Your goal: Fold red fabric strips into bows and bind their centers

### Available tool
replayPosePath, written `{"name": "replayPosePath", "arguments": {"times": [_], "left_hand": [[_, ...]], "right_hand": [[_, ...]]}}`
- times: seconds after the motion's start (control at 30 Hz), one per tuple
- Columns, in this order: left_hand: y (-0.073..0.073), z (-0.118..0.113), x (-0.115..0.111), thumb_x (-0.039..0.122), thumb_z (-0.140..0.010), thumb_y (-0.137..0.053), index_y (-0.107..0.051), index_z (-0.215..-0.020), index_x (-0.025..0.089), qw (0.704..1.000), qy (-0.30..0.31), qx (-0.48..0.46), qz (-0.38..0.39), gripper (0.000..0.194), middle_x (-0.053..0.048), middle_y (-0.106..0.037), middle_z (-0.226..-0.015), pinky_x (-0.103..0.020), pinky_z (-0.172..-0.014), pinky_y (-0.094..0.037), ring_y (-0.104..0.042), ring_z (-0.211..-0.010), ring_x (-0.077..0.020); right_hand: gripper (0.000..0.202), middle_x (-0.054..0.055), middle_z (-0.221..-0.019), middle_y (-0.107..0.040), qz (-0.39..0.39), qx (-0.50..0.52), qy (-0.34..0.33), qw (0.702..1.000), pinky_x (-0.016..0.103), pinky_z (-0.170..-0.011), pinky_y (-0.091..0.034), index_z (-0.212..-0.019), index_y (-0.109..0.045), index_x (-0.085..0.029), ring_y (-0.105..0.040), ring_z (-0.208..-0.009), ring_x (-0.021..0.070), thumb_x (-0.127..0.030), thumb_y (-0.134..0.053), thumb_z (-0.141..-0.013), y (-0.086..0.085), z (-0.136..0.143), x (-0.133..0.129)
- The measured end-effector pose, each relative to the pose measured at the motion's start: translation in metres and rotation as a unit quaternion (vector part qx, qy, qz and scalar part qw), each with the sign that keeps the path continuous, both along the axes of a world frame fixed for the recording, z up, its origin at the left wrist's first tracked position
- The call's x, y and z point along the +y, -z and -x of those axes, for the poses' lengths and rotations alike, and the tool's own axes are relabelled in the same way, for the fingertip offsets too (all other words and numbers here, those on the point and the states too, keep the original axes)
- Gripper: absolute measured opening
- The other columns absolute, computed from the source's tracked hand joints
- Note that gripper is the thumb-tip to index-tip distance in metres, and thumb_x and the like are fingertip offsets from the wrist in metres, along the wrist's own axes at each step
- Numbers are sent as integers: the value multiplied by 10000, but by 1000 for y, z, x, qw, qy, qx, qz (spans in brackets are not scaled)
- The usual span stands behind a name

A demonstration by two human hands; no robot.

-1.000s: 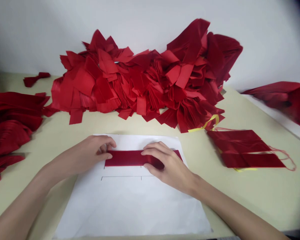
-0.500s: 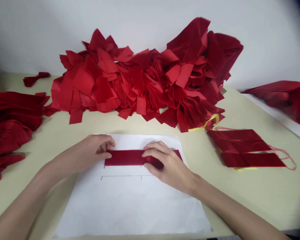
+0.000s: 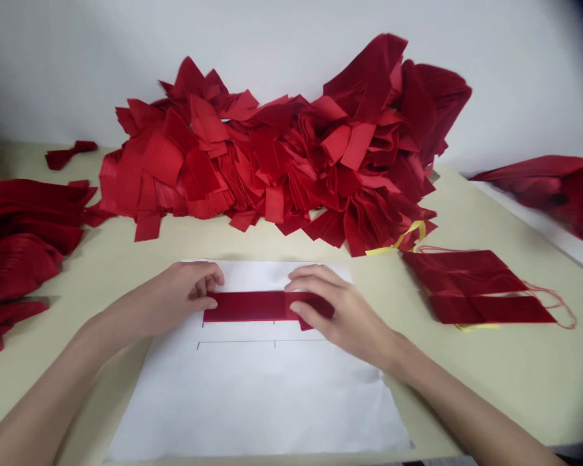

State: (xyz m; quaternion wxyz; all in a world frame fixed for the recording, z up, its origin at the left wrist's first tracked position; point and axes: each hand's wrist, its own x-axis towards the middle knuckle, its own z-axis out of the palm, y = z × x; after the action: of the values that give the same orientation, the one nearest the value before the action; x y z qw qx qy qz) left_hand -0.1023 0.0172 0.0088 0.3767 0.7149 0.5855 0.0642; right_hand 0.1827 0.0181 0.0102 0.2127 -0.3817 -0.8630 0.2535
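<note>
A dark red velvet-like fabric strip point(image 3: 245, 306) lies flat along the upper ruled line of a white paper sheet point(image 3: 252, 401). My left hand point(image 3: 192, 291) has its fingers curled, with the thumb pressed on the strip's left end by a short tick mark. Over the right part of the red fabric, my right hand point(image 3: 342, 304) grips it between thumb and curved fingers. A darker red edge pokes out below the right thumb; whether it is a second piece or a fold I cannot tell. The right end is hidden under that hand.
A large heap of red fabric pieces point(image 3: 272, 155) spans the back, against the wall. More red fabric lies at the left point(image 3: 24, 239) and far right point(image 3: 578, 200). Flat red pieces with string point(image 3: 476, 285) sit to the right, and a yellow ribbon point(image 3: 403, 239) trails nearby.
My right hand has slid a little to the right along the red strip, baring more of its middle. The left hand stays at the left end.
</note>
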Motion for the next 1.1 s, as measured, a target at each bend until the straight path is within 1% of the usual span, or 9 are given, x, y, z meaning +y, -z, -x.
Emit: {"name": "replayPosePath", "arguments": {"times": [0.07,0.13,0.2,0.33,0.47,0.6,0.73,0.93,1.1], "left_hand": [[0,0,0,276,-790,-533,-543,-891,230,1000,-1,-1,1,111,-7,-611,-796,-296,-599,-447,-568,-668,-166],[0,0,-1,277,-793,-532,-540,-889,232,1000,-3,-3,3,106,0,-600,-765,-293,-590,-442,-560,-651,-162],[0,1,-1,275,-792,-533,-539,-888,234,1000,-5,-5,6,104,1,-599,-768,-294,-592,-441,-557,-648,-160],[0,2,0,277,-786,-546,-542,-894,237,1000,-5,-7,11,116,-11,-617,-844,-302,-624,-449,-564,-682,-161],[2,3,1,289,-783,-556,-545,-896,239,1000,-7,-9,12,124,-11,-617,-849,-301,-625,-451,-560,-678,-159],[2,3,2,288,-783,-555,-546,-888,241,1000,-6,-9,10,115,-4,-613,-823,-300,-624,-453,-559,-671,-157],[2,2,1,287,-782,-554,-549,-895,242,1000,-7,-9,12,122,-6,-617,-829,-300,-618,-454,-564,-671,-160],[2,3,1,296,-786,-553,-548,-900,247,1000,-11,-10,12,124,-11,-620,-867,-307,-636,-458,-575,-699,-166],[3,3,2,308,-787,-556,-544,-903,243,1000,-10,-7,16,134,-15,-621,-855,-315,-643,-458,-573,-689,-168]], "right_hand": [[256,31,-1147,-558,14,-41,-20,999,330,-956,-419,-1096,-563,-241,-500,-1094,168,-299,-561,-846,-11,-14,5],[464,16,-1202,-532,43,-101,-53,993,327,-958,-417,-1185,-512,-270,-476,-1130,185,-378,-663,-759,-19,-27,10],[527,7,-1219,-519,56,-147,-69,985,322,-951,-415,-1209,-489,-284,-469,-1134,186,-373,-690,-730,-23,-36,12],[375,10,-1134,-559,40,-190,-66,979,322,-899,-422,-1151,-523,-266,-512,-1042,171,-255,-612,-787,-22,-39,13],[308,5,-1076,-579,39,-197,-68,977,315,-854,-430,-1093,-557,-252,-533,-983,165,-224,-592,-788,-23,-35,13],[265,-9,-1041,-587,35,-168,-50,984,293,-825,-440,-1066,-566,-255,-541,-949,146,-234,-578,-802,-26,-34,12],[250,-9,-1062,-584,7,-113,-24,993,271,-857,-435,-1077,-551,-252,-530,-981,132,-237,-559,-828,-26,-32,10],[190,19,-1059,-583,-9,-124,-54,991,299,-863,-439,-1004,-576,-224,-533,-987,157,-221,-576,-815,-17,-25,9],[84,20,-991,-592,-14,-145,-42,988,309,-815,-457,-891,-586,-201,-536,-940,158,-184,-517,-846,-10,-22,9]]}}
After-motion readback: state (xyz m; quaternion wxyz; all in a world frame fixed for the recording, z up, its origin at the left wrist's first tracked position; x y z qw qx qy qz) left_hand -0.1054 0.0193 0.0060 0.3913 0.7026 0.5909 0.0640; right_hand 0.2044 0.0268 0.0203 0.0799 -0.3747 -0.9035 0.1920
